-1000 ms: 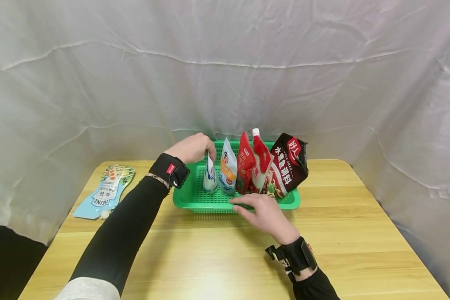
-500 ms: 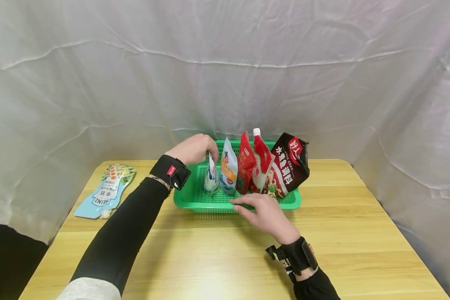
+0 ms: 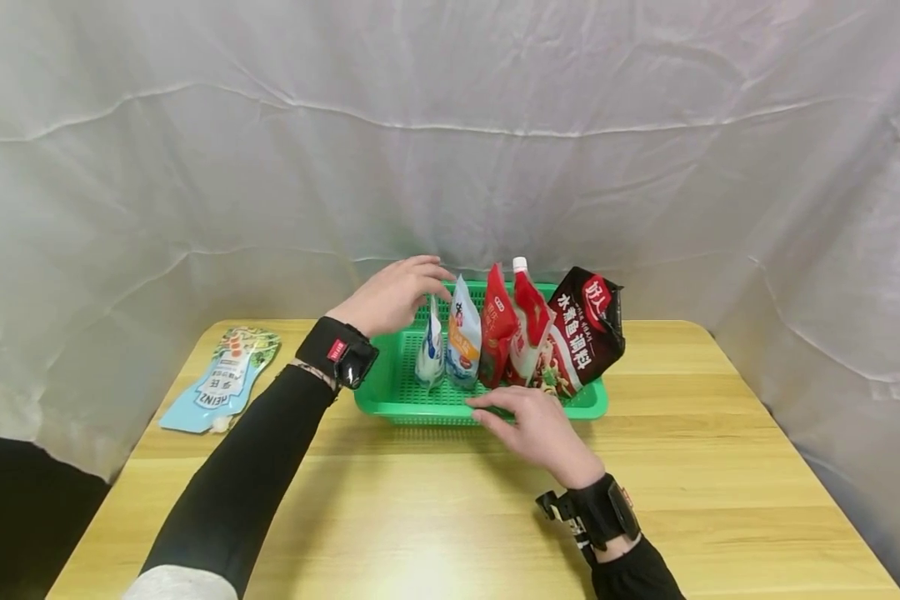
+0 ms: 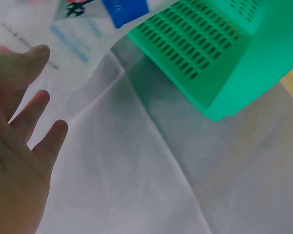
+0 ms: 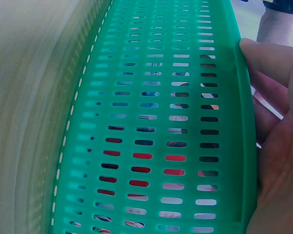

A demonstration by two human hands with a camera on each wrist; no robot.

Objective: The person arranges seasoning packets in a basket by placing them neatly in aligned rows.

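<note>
My left hand hovers over the left end of a green plastic basket, fingers loosely spread and holding nothing. Just below its fingertips a white-and-blue pouch stands upright in the basket; its clear-white film lies right behind the thumb in the left wrist view. A light blue and orange pouch stands to its right. With thumb and fingers, my right hand grips the basket's front rim.
Farther right in the basket are a red pouch, a red white-capped pouch and a black-and-red seasoning bag leaning over the right end. A light blue Heinz pouch lies on the table at left. A grey-white curtain hangs behind.
My left hand has let go of the white-and-blue pouch's top and lifted slightly, its fingers opening out. The pouch stays standing. My right hand keeps its place on the rim.
</note>
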